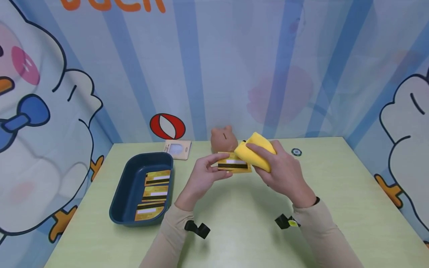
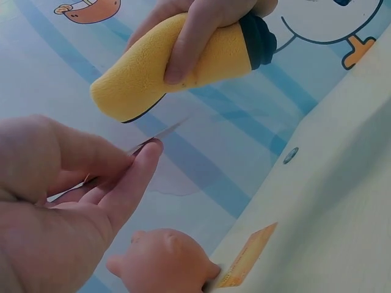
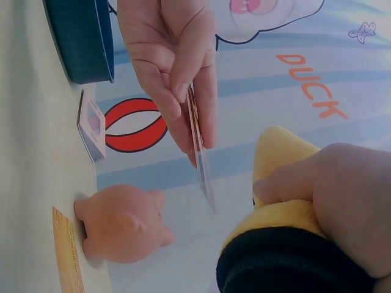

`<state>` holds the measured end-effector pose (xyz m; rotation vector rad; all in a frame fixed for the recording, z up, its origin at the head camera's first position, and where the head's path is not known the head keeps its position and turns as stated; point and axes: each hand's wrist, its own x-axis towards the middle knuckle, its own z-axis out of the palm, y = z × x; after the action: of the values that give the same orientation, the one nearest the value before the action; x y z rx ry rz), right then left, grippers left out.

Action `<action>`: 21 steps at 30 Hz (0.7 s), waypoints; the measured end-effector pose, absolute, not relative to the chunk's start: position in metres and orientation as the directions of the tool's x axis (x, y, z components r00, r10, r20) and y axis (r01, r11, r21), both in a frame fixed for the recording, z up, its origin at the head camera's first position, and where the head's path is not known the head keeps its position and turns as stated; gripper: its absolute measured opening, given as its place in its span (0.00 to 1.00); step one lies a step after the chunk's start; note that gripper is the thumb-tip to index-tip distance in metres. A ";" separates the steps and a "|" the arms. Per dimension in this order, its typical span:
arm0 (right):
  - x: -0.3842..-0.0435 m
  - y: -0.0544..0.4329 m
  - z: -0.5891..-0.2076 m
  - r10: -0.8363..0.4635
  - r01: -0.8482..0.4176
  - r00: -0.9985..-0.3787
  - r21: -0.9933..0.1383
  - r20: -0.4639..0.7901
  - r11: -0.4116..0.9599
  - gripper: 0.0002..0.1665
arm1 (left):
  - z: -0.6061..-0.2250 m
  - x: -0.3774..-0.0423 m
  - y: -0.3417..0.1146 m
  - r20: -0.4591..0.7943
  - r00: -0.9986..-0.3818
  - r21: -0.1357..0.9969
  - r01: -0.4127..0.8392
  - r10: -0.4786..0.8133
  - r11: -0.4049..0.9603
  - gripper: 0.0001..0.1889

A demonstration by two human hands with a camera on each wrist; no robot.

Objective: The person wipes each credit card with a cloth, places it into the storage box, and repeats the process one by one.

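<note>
In the head view my left hand [image 1: 204, 173] pinches a gold card [image 1: 231, 162] with a black stripe by its left edge. Seen from the left wrist, that card is thin and almost edge-on. My right hand [image 1: 285, 173] grips a bunched yellow cloth [image 1: 258, 147], fuzzy and with a dark end that shows in both wrist views. The cloth is just right of the card in the head view; both wrist views show a gap between them. Another gold card [image 2: 249, 256] lies on the table beside the pink piggy bank [image 1: 222, 139], which stands behind my hands.
A dark blue tray [image 1: 117, 193] at the left holds several gold striped cards [image 1: 155, 193]. Behind it, near the wall, lies a flat pale packet [image 1: 182, 149] with a window. A small round chip [image 1: 296, 152] lies at the back right. Printed fabric [image 1: 228, 74] covers the walls.
</note>
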<state>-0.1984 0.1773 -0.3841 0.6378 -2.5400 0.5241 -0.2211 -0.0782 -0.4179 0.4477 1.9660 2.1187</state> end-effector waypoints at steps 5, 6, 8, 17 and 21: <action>-0.198 0.176 -0.384 -0.342 -0.519 -0.786 -0.249 0.515 0.818 0.36 | -0.418 -0.221 -0.079 0.060 -0.932 0.995 0.028 0.359 -0.093 0.29; -0.198 0.175 -0.385 -0.342 -0.519 -0.786 -0.248 0.515 0.818 0.36 | -0.419 -0.221 -0.079 0.062 -0.931 0.995 0.028 0.359 -0.101 0.30; -0.198 0.174 -0.386 -0.347 -0.529 -0.781 -0.252 0.520 0.811 0.37 | -0.420 -0.222 -0.078 0.072 -0.930 0.992 0.030 0.361 -0.120 0.33; -0.196 0.158 -0.394 -0.427 -0.633 -0.692 -0.206 0.582 0.746 0.38 | -0.425 -0.221 -0.070 0.122 -0.917 0.988 0.076 0.380 -0.133 0.36; -0.194 0.151 -0.398 -0.460 -0.656 -0.668 -0.172 0.586 0.735 0.38 | -0.424 -0.218 -0.066 0.146 -0.908 0.988 0.117 0.392 -0.098 0.35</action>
<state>-0.1941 0.1513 -0.3982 0.8447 -2.4181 0.5074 -0.2179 -0.0665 -0.4240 0.5672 1.9691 2.1203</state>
